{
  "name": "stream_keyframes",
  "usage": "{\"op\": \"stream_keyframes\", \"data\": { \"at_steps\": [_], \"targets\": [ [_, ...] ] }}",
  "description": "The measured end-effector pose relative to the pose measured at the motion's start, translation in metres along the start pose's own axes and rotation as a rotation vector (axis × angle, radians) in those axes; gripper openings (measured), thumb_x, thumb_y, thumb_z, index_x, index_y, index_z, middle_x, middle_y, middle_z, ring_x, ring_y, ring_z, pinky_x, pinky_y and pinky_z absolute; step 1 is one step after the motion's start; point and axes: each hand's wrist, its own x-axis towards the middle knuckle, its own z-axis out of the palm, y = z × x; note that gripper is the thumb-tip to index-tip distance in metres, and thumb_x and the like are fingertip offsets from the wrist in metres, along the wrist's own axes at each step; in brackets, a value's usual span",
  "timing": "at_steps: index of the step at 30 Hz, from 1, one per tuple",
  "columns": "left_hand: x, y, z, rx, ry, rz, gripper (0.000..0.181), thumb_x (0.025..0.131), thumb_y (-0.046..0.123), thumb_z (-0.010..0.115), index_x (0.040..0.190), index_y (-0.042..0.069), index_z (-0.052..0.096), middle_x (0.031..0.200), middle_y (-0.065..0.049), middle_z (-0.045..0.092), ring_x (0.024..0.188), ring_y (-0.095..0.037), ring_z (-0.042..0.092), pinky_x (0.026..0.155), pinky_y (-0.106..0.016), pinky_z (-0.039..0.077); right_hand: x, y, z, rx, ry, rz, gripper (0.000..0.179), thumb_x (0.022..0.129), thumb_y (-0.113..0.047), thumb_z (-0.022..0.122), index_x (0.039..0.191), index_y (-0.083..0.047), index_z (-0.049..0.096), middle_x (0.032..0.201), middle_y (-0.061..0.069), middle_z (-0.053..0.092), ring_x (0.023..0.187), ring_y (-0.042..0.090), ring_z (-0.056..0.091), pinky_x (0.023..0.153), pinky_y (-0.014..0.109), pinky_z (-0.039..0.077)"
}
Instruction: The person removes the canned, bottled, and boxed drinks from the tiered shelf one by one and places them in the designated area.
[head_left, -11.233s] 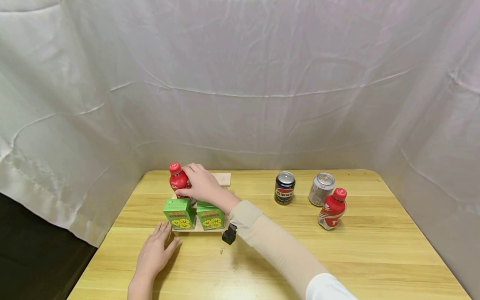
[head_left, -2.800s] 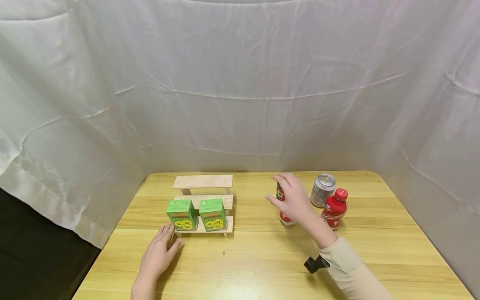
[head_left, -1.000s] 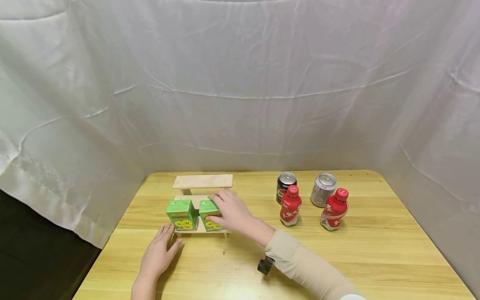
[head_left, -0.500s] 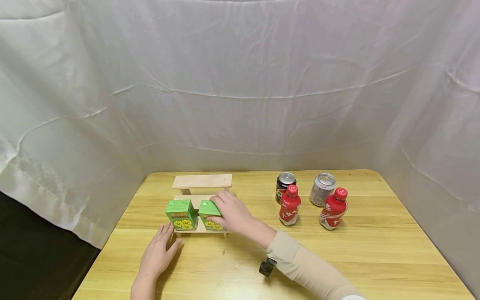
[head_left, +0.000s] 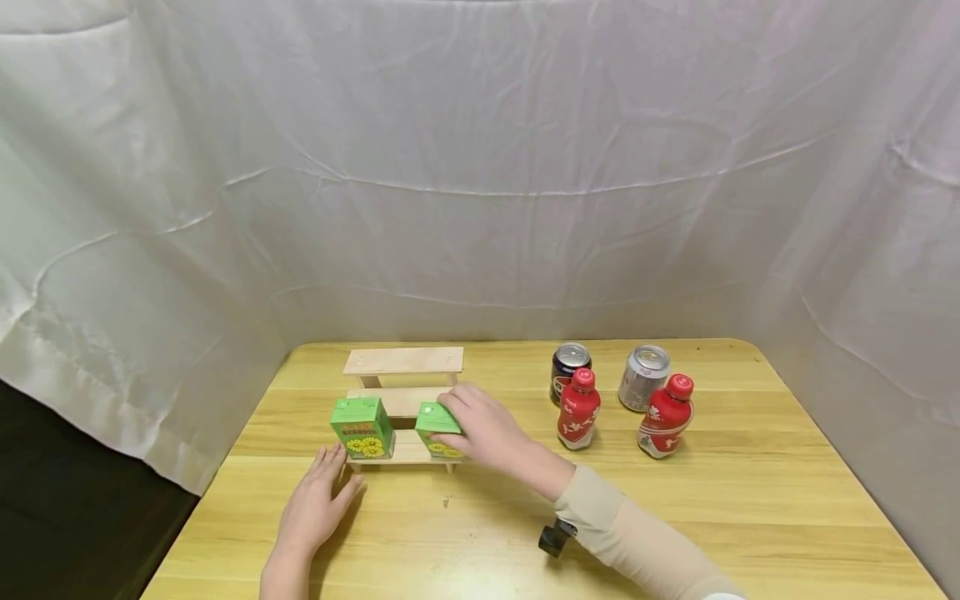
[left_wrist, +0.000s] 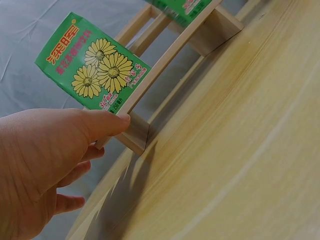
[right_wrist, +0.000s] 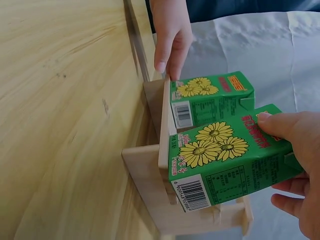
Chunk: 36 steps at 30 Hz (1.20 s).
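Observation:
A small three-tier wooden rack (head_left: 405,361) stands at the table's left. My left hand (head_left: 313,507) is at its front left corner, thumb in front of the lowest shelf and fingers along the end, steadying it. On that shelf stands one green drink carton with yellow flowers (head_left: 363,428). My right hand (head_left: 491,435) grips a second green carton (right_wrist: 220,155) by its upper part, thumb on the flowered face and fingers behind. In the right wrist view this carton leans, its bottom right by the shelf edge. The hand covers its right side in the head view.
Right of the rack stand two red bottles (head_left: 579,410), with a dark Pepsi can (head_left: 571,372) and a silver can (head_left: 643,378) behind them. Pale curtains (head_left: 525,250) enclose the back and sides of the wooden table (head_left: 712,508).
A red bottle once on the rack now stands before the dark can. The right hand came back to the rack, took the right carton and shifted it rightward. The left hand stayed.

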Motion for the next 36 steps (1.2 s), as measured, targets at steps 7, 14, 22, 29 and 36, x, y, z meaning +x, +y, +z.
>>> {"op": "stream_keyframes", "data": {
  "at_steps": [7, 14, 22, 29, 36],
  "targets": [
    [-0.002, 0.000, -0.001, 0.004, 0.001, -0.001, 0.065, 0.097, 0.039, 0.058, 0.145, -0.001, 0.040, 0.155, -0.019, 0.035, 0.146, -0.043, 0.026, 0.118, -0.059, 0.025, -0.014, 0.010, -0.009, 0.008, -0.010, 0.026, 0.054, 0.088, -0.046, 0.067, 0.124, -0.007, 0.060, 0.111, 0.002, 0.061, 0.099, 0.014, 0.056, 0.080, 0.026, 0.054],
    [-0.003, 0.001, -0.001, 0.002, 0.001, 0.000, 0.064, 0.097, 0.038, 0.058, 0.145, -0.001, 0.041, 0.155, -0.018, 0.036, 0.146, -0.043, 0.026, 0.118, -0.059, 0.025, -0.029, 0.020, -0.020, 0.037, -0.006, 0.059, 0.054, 0.087, -0.044, 0.069, 0.126, -0.007, 0.060, 0.109, 0.001, 0.061, 0.095, 0.012, 0.055, 0.078, 0.025, 0.053],
    [-0.002, 0.000, 0.000, 0.000, 0.006, -0.006, 0.064, 0.097, 0.037, 0.059, 0.145, -0.001, 0.041, 0.155, -0.017, 0.036, 0.146, -0.042, 0.027, 0.118, -0.059, 0.025, -0.050, 0.027, -0.035, -0.009, 0.032, 0.077, 0.051, 0.085, -0.044, 0.071, 0.124, -0.012, 0.062, 0.110, -0.002, 0.062, 0.098, 0.011, 0.056, 0.076, 0.027, 0.053],
    [-0.001, 0.001, 0.000, 0.014, 0.006, -0.001, 0.064, 0.097, 0.036, 0.059, 0.145, 0.000, 0.040, 0.155, -0.017, 0.036, 0.145, -0.042, 0.027, 0.118, -0.059, 0.026, -0.071, 0.032, -0.046, -0.037, 0.076, 0.074, 0.049, 0.082, -0.043, 0.075, 0.119, -0.013, 0.064, 0.106, -0.003, 0.062, 0.097, 0.011, 0.056, 0.077, 0.028, 0.054],
    [0.000, 0.002, -0.002, 0.052, 0.022, 0.029, 0.064, 0.096, 0.036, 0.059, 0.145, -0.001, 0.041, 0.154, -0.020, 0.037, 0.144, -0.043, 0.029, 0.117, -0.061, 0.027, -0.090, 0.041, -0.052, -0.032, 0.131, 0.065, 0.049, 0.078, -0.041, 0.079, 0.116, -0.012, 0.065, 0.106, -0.004, 0.062, 0.097, 0.010, 0.055, 0.077, 0.028, 0.054]
  ]
}}
